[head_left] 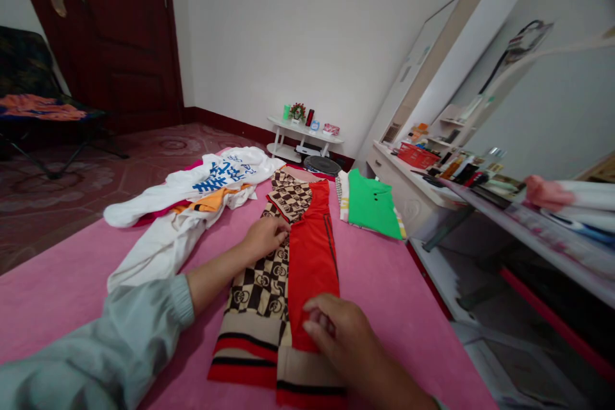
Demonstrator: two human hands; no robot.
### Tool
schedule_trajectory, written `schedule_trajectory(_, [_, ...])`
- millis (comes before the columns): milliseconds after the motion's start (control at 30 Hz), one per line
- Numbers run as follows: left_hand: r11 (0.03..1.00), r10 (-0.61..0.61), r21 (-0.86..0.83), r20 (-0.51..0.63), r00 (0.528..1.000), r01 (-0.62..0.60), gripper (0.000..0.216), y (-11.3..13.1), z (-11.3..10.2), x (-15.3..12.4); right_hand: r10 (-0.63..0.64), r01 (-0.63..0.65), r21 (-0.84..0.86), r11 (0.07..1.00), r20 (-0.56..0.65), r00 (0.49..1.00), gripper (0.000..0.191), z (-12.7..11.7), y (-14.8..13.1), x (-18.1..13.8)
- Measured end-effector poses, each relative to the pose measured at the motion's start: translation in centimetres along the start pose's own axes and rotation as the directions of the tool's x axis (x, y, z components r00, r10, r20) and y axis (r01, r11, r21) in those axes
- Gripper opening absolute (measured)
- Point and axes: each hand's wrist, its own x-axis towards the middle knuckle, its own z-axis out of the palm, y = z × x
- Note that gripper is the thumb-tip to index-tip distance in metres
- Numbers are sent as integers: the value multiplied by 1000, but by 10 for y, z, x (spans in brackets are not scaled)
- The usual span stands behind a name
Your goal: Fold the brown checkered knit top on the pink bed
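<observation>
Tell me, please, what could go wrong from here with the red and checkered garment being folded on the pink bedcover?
1. The left hand pinches only the checkered edge of the garment, so the red folded panel may slide out of line.
2. The right hand presses just the lower part; the loose collar end could bunch.
3. The white shirt pile lies close beside it, and a sleeve might get caught under the fold.
</observation>
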Motion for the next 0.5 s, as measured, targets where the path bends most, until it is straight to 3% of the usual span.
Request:
schedule_trajectory(100, [970, -111, -216, 20, 994, 113, 40, 9, 11, 0, 61, -61, -83, 995, -4, 998, 12, 6, -12, 30])
schedule_trajectory(233, [838, -289, -489, -24, 957, 241, 50, 9, 18, 18, 60, -48, -264, 963, 38, 997, 32, 9, -20, 55])
schedule_trajectory(367, [739, -360, -604, 22, 933, 300, 49, 13, 19, 37, 46, -12, -354, 935, 86, 995, 31, 15, -25, 52])
schedule_trajectory(500, [601, -432, -715, 87, 898, 358, 44, 17, 22, 45, 50, -22, -277, 961, 97, 994, 16, 17, -21, 44])
